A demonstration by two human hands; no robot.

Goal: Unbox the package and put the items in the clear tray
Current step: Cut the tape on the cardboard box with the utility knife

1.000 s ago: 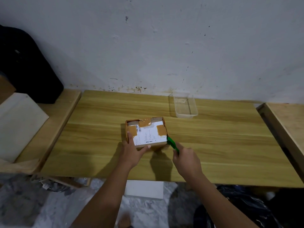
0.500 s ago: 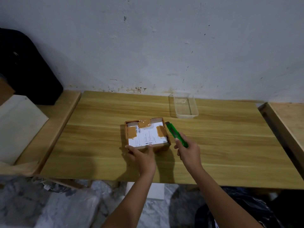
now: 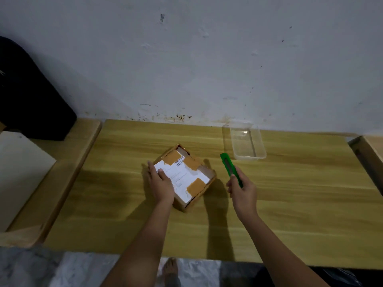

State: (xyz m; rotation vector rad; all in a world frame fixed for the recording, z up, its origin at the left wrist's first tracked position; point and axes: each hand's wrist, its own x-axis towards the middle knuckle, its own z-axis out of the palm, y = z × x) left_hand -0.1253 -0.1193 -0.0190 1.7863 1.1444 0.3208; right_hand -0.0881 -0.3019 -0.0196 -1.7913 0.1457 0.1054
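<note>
A small cardboard package (image 3: pixel 187 175) with a white shipping label and brown tape patches lies turned at an angle in the middle of the wooden table (image 3: pixel 290 214). My left hand (image 3: pixel 160 184) rests flat on the package's left side, fingers laid over its top. My right hand (image 3: pixel 241 193) grips a green utility knife (image 3: pixel 230 168) a little to the right of the package, the knife pointing away toward the wall. The clear tray (image 3: pixel 247 141) stands empty at the back of the table, just beyond the knife's tip.
A black bag (image 3: pixel 31 96) leans on the wall at far left, above a white board (image 3: pixel 18 175) on a lower wooden shelf. Another wooden surface (image 3: pixel 371 150) adjoins the table at right. My foot (image 3: pixel 171 270) shows on the tiled floor below.
The package has been turned from square-on to a diagonal position. My left hand shifted from its near edge onto its left side. My right hand with the knife drew away to the right.
</note>
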